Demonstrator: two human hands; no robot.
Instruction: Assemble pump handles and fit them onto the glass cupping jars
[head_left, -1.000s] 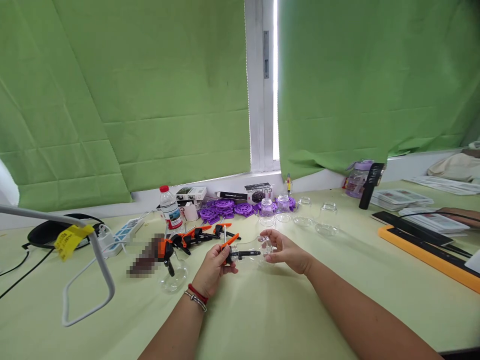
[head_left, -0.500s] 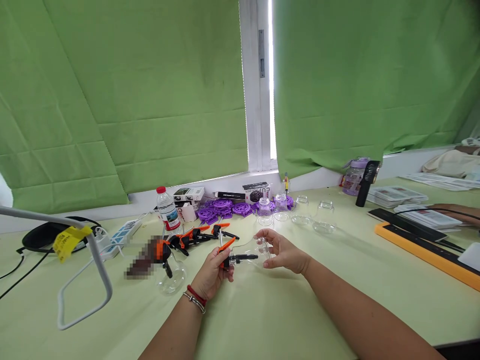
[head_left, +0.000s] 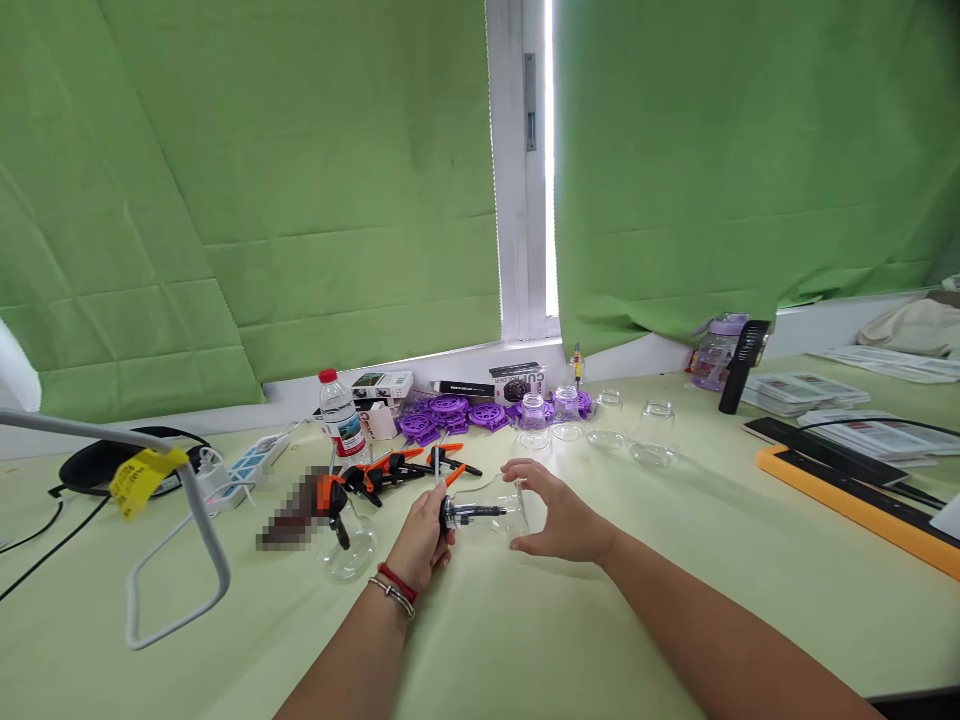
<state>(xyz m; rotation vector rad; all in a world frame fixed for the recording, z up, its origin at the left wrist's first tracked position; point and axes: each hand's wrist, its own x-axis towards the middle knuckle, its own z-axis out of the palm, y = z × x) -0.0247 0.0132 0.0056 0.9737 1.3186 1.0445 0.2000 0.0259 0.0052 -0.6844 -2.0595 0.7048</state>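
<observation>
My left hand (head_left: 426, 538) is closed around a black-and-orange spray head (head_left: 448, 512), whose orange lever points up and right. Its black stem reaches through the neck into a clear bottle (head_left: 491, 492) lying on its side in the air. My right hand (head_left: 564, 512) curves around the bottle's wide base, thumb below and fingers above. To the left, another clear bottle (head_left: 349, 556) stands upright with a black-and-orange head on it. Behind my hands lie several loose spray heads (head_left: 390, 470). Several clear bottles (head_left: 655, 432) stand farther back, without heads.
Purple plastic parts (head_left: 448, 408) and small boxes (head_left: 384, 384) line the back, beside a red-capped water bottle (head_left: 343, 418). At left are a power strip (head_left: 255, 460) and a grey metal frame (head_left: 214, 540). An orange-and-black bar (head_left: 847, 510) and paper stacks (head_left: 802, 388) lie right.
The spray head's stem has gone from outside the neck to inside the bottle, and the bottle now meets the head. My hands are closer together. The view has shifted slightly.
</observation>
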